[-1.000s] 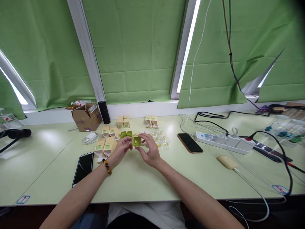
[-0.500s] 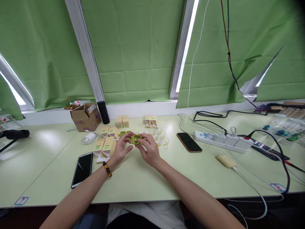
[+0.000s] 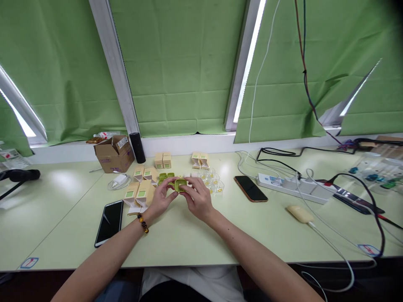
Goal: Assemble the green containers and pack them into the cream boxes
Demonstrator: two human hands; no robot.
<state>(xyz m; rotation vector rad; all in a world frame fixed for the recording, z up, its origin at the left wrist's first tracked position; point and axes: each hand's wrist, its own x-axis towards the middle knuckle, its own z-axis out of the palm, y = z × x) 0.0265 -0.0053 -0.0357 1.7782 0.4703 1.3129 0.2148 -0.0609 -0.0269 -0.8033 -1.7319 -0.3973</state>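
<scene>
We see the left hand (image 3: pixel 161 200) and the right hand (image 3: pixel 199 198) meeting near the middle of the worktop (image 3: pixel 252 239), both grasping one small green container (image 3: pixel 180 185). Its hollow side is turned toward us. The left fingertips press its left edge; the right fingers close on its right side, covering part of it. A beaded bracelet (image 3: pixel 142 223) circles our left wrist.

Just behind and to the left of the container we note further green cups (image 3: pixel 166 176), partly hidden by the left hand. Transparent cups (image 3: pixel 214 183) with yellow inside stand beyond the right hand. Beige cartons (image 3: pixel 145 192) are grouped in pairs, the nearest just beside the left hand, others farther back.

To our left lies a white-edged phone (image 3: pixel 108 223); to our right, a second phone (image 3: pixel 250 188) rests near a white power strip (image 3: pixel 296 188). At the rear, a cardboard box (image 3: pixel 115 155) stands beside a black cylinder (image 3: pixel 137 148).
</scene>
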